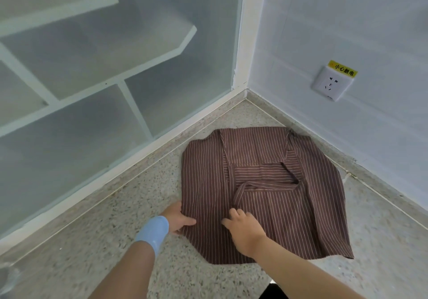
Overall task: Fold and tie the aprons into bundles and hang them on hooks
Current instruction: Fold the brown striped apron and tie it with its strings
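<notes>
Apron (208, 178), brown with pale pinstripes, lies flat and partly folded on a speckled stone surface (129, 208), tucked into the corner where a frosted glass panel (92, 90) meets a tiled wall (347, 20). Its side flaps are turned in over the middle, and a strap (266, 185) lies across the centre panel, probably laid there so that it stays inside the bundle.

At the cloth's 8 o'clock edge, the left hand (177, 217) pinches the hem, thumb on top and the other fingers out of sight beneath. The grip looks placed to lift that side over for the next fold. A light blue wristband (154, 231) circles this wrist.

At 6 o'clock, the right hand (243, 227) rests on the cloth with knuckles raised and fingers bent, the tips at the lower end of the strap. Whether they pinch the strap or only press the layers down cannot be told. Either way the hand appears to anchor the cloth while the other side is worked.

Beyond the apron at 1 o'clock, a white wall socket (331, 83) carries a yellow warning label (344, 69). No hook is in view.
</notes>
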